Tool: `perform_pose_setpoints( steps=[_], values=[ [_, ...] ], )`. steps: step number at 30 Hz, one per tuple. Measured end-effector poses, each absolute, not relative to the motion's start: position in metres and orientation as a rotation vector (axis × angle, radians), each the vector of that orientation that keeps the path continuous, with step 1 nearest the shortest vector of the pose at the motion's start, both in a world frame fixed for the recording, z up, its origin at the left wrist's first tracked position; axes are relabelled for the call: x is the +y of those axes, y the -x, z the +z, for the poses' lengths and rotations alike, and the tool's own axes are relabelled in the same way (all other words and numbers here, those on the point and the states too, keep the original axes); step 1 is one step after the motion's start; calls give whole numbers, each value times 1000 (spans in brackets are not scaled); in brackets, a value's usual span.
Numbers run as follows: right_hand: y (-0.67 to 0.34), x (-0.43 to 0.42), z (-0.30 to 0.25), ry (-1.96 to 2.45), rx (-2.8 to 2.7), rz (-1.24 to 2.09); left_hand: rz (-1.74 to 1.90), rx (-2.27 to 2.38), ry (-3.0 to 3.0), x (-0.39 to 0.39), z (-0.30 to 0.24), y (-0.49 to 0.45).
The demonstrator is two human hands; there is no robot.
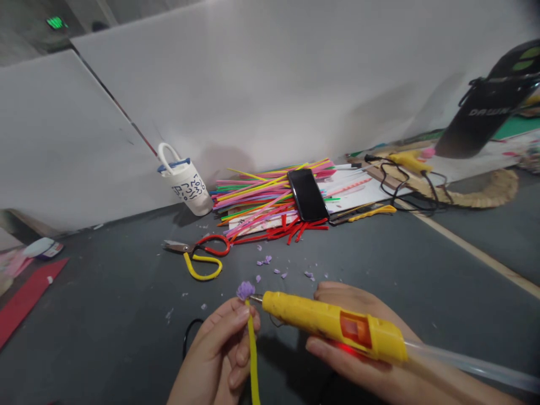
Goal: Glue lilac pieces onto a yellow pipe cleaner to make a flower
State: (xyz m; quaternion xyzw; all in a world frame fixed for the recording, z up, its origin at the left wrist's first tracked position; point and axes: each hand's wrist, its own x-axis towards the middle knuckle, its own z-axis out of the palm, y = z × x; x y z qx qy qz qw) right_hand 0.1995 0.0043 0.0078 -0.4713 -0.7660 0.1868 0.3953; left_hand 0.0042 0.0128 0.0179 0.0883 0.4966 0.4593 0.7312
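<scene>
Between thumb and fingers, my left hand pinches a yellow-green pipe cleaner just below its top. A small ruffled purple flower head sits at that top end. My right hand is wrapped round a yellow hot glue gun, which has a lit red switch and a clear glue stick out of its back. The gun's metal nozzle points left and meets or nearly meets the underside of the flower head. Small purple scraps lie on the table beyond my hands.
Scissors with one red and one yellow handle lie left of centre. Behind are a white cup, a pile of colored pipe cleaners and a phone. A second glue gun and a black bottle stand rightward.
</scene>
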Motion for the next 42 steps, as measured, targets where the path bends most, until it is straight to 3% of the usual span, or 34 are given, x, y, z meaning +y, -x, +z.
perform_pose_setpoints(
  steps=[8, 10, 15, 19, 21, 27, 34, 42],
  values=[
    [-195, 13, -1, 1084, -2115, 313, 1152, 1264, -544, 7, 13, -5],
    [-196, 17, -2, 1198, -2013, 494, 1212, 1351, -614, 10, 14, -2],
    [-205, 35, 4, 1518, -1843, 1361, 1256, 1416, -760, 20, 21, 13],
    [-207, 44, 2, 1568, -1892, 1642, 1326, 1430, -788, 23, 21, 25],
    [-205, 41, 1, 1611, -1969, 1576, 1346, 1436, -786, 23, 19, 28],
    [-200, 29, 6, 1742, -2527, 907, 1293, 1417, -773, 23, 17, 26],
    [-199, 66, 7, 1621, -2554, 593, 1236, 1383, -754, 20, 16, 19],
    [-172, 102, -20, 1517, -2632, 514, 1175, 1319, -776, 18, 11, 17]
  ],
)
